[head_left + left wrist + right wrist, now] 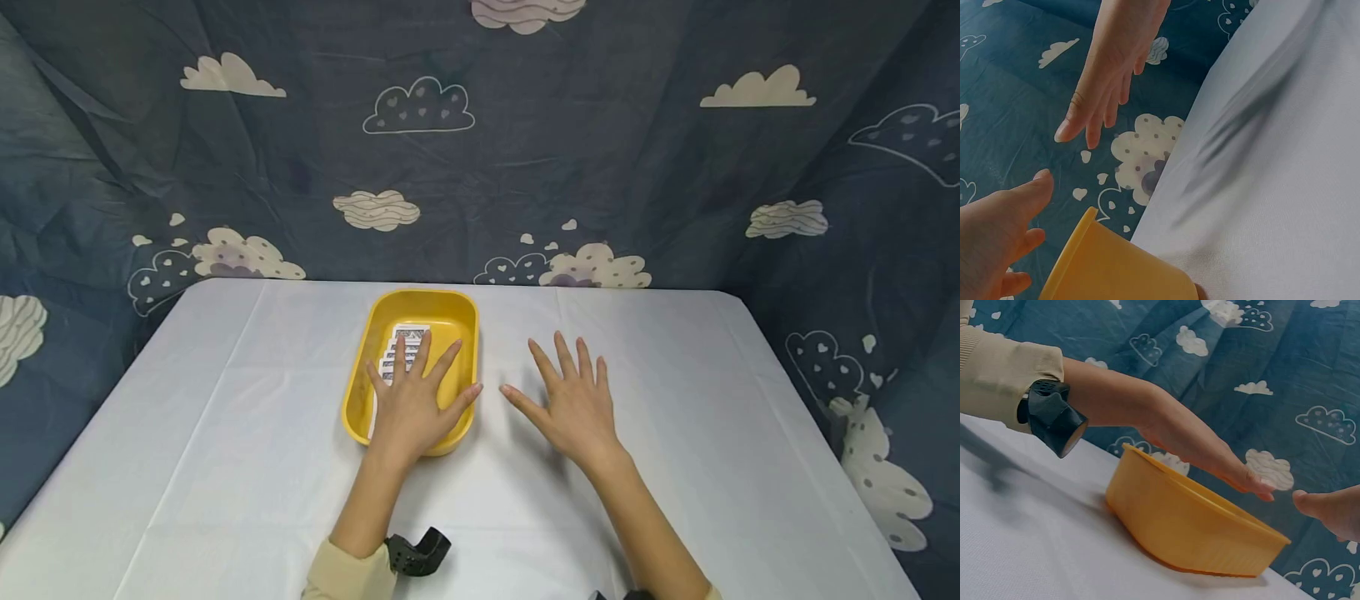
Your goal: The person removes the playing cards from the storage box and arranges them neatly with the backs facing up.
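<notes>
A yellow plastic tray (462, 333) with raised sides stands on the white-covered table. Inside it, along its left side, lies an overlapping row of white cards (411, 332) with dark printing, partly hidden by fingers. My left hand (414, 410) hovers over the tray with its fingers spread and holds nothing. To the right of the tray my right hand (576, 408) is held above the cloth, fingers spread and palm down, also holding nothing. In the right wrist view the left hand (1210, 453) appears above the rim of the tray (1191, 519).
A white cloth (247, 467) covers the table. Behind and beside it hangs a dark blue curtain (600, 167) with a cloud pattern. A black wrist camera (418, 552) is strapped at the left cuff.
</notes>
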`<state>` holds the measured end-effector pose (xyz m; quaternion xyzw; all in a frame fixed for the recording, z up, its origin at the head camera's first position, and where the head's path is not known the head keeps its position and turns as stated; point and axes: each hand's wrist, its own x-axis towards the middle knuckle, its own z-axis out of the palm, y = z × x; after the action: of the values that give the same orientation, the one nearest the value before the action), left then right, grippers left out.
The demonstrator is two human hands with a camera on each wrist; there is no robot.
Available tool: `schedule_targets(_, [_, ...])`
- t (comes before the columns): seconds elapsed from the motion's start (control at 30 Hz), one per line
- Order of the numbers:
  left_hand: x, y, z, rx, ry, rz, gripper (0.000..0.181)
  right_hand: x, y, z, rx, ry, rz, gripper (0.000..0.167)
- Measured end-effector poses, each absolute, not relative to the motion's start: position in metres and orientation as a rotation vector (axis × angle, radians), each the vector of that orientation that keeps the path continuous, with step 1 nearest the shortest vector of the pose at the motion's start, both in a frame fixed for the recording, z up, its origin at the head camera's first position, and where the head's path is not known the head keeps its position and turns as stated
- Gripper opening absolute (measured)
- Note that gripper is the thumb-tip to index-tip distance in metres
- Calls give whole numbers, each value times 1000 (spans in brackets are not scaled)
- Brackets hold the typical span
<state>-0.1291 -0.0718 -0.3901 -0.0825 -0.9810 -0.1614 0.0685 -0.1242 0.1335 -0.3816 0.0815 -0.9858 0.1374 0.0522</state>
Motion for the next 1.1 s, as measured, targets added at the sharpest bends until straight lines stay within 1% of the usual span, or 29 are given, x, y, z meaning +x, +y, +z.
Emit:
schedule_targets(0.33, [-130,-72,-392,-257,-2946,-498,69,-124,131,-385,263,-3012,406,80])
schedule_targets(0.6, [-131,-76,-389,-262,-2893,-563,60,-122,130,-384,270,-3020,431,78])
schedule_targets(0.87, [-131,-96,-382,-253,-2814,-783,49,-121,128,-385,285,-3008,458,77])
schedule_targets(1.1, [-133,-116,-375,-124,-2726,-980,45,-120,125,-387,319,-3005,480,76])
